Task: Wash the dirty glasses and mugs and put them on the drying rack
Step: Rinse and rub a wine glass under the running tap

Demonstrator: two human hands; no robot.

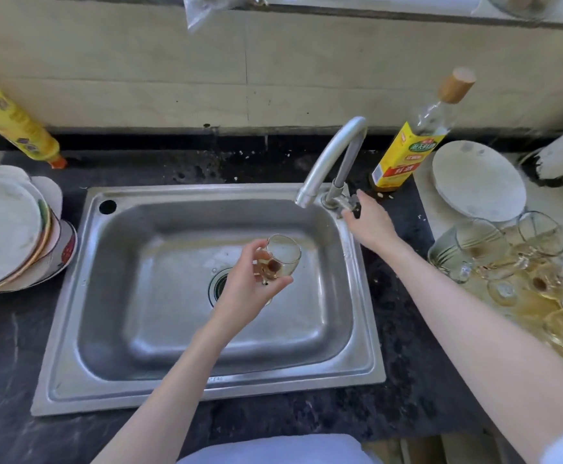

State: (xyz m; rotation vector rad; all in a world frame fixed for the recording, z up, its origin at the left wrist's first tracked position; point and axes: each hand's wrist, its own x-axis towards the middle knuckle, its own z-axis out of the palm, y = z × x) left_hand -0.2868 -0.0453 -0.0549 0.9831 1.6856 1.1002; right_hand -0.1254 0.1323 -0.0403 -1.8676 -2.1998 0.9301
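My left hand (pixel 245 289) grips a small stemmed glass (pixel 280 256) with brown residue inside, tilted over the middle of the steel sink (pixel 186 386), just above the drain (pixel 218 286). My right hand (pixel 368 222) pinches the tap handle (pixel 352 204) at the base of the curved tap (pixel 330 155). No water runs from the spout. Several dirty glasses (pixel 521 262) stand and lie crowded on the counter to the right of the sink, some with yellowish liquid pooled around them.
A stack of plates (pixel 8 236) sits left of the sink. Behind the tap stands a yellow-labelled bottle (pixel 410 155), with a white plate (pixel 477 180) beside it. A yellow packet (pixel 12 125) leans at the back left. The counter (pixel 2 363) is dark stone.
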